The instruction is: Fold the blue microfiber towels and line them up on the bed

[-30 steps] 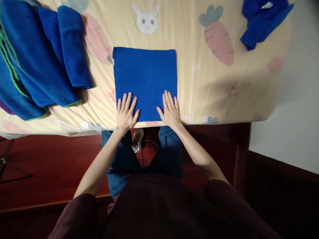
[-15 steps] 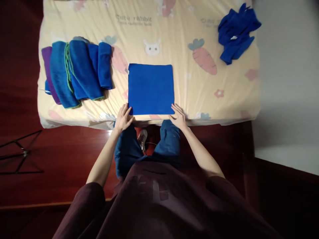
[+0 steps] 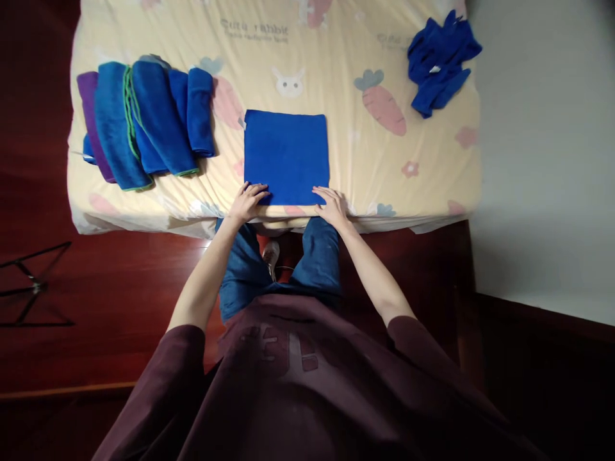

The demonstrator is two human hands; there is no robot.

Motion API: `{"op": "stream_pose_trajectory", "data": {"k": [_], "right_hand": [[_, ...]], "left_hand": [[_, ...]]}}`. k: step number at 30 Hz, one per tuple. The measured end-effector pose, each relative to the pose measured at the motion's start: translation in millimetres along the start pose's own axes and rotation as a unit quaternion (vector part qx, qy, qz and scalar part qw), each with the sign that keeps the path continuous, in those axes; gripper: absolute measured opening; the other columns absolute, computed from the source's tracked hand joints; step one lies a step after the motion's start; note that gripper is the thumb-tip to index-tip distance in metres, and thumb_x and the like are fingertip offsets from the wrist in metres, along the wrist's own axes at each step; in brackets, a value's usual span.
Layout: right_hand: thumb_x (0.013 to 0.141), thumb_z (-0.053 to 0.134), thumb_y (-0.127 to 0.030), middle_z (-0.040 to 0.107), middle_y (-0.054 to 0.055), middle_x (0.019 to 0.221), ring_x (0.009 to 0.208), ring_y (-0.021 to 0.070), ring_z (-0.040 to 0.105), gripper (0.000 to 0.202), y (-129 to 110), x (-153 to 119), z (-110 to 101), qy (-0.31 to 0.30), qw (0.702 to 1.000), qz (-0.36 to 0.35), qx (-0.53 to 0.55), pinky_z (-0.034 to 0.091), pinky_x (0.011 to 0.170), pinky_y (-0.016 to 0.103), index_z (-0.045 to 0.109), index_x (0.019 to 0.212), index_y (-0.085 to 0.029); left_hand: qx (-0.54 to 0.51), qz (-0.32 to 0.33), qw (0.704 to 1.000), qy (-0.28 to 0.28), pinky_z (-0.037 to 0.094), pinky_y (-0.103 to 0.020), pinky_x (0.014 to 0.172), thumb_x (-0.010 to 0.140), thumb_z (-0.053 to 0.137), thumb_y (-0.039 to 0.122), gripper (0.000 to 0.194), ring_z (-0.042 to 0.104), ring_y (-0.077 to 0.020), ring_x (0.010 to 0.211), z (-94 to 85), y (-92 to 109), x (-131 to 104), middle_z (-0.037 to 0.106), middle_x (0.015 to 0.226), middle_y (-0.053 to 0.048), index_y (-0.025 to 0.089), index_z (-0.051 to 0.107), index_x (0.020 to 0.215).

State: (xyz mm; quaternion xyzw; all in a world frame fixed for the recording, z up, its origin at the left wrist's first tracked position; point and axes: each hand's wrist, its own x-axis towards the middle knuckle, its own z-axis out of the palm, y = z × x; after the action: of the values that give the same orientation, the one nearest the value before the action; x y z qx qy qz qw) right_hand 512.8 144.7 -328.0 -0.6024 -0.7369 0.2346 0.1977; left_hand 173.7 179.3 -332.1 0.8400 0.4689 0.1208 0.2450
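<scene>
A blue cloth (image 3: 287, 157) lies flat as a near square close to the bed's front edge, with a small pale tag at its far left corner. My left hand (image 3: 248, 203) rests at the cloth's near left corner, its fingers stretched over the fabric and its thumb by the front edge. At the near right corner, my right hand (image 3: 331, 206) touches the cloth in the same way, fingers extended and pointing inward. Neither hand is lifting the fabric.
Rolled blue, teal and purple cloths (image 3: 161, 115) lie side by side on the left of the bed (image 3: 283, 51). A crumpled blue cloth (image 3: 439, 64) sits at the far right. Black stand legs (image 3: 36, 288) show on the floor at left; a pale wall (image 3: 542, 147) borders the right.
Both hands have moved inward from the cloth's side edges, so their fingers now lie farther over its near corners. The whole view has shifted slightly; the cloth remains flat.
</scene>
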Motion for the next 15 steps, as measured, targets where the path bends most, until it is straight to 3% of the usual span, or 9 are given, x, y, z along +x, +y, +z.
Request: {"op": "stream_pose_trajectory", "data": {"k": [5,9,15], "right_hand": [[0.075,0.049,-0.001,0.069,0.01,0.15,0.146,0.0251,0.059,0.071,-5.6,-0.4,5.7,0.028,0.998,0.043,-0.021,0.042,0.126,0.05,0.069,0.141,-0.02],[0.071,0.046,-0.003,0.073,0.01,0.143,0.14,0.0251,0.063,0.074,3.0,4.6,7.0,0.048,0.997,0.053,-0.001,0.045,0.126,0.049,0.072,0.138,-0.021],[0.073,0.046,-0.006,0.078,0.007,0.131,0.131,0.0249,0.067,0.066,15.3,14.0,9.3,0.069,0.992,0.097,0.046,0.052,0.121,0.05,0.079,0.127,-0.025]], "left_hand": [[-0.018,-0.018,0.999,0.022,0.03,-0.055,0.133,0.086,0.053,0.017,0.056,0.055,-0.028,0.148,-0.8,-11.1,4.1,0.064,0.157,-0.006,0.029,0.075,0.136],[-0.06,-0.052,0.993,0.085,0.042,-0.046,0.126,0.071,0.055,0.015,0.058,0.063,-0.026,0.139,6.8,-29.2,11.2,0.074,0.142,-0.011,0.02,0.078,0.123],[-0.089,-0.116,0.983,0.115,0.043,-0.044,0.125,0.074,0.05,0.014,0.058,0.062,-0.0221,0.141,17.0,-31.6,8.5,0.075,0.14,-0.009,0.019,0.076,0.126]]}}
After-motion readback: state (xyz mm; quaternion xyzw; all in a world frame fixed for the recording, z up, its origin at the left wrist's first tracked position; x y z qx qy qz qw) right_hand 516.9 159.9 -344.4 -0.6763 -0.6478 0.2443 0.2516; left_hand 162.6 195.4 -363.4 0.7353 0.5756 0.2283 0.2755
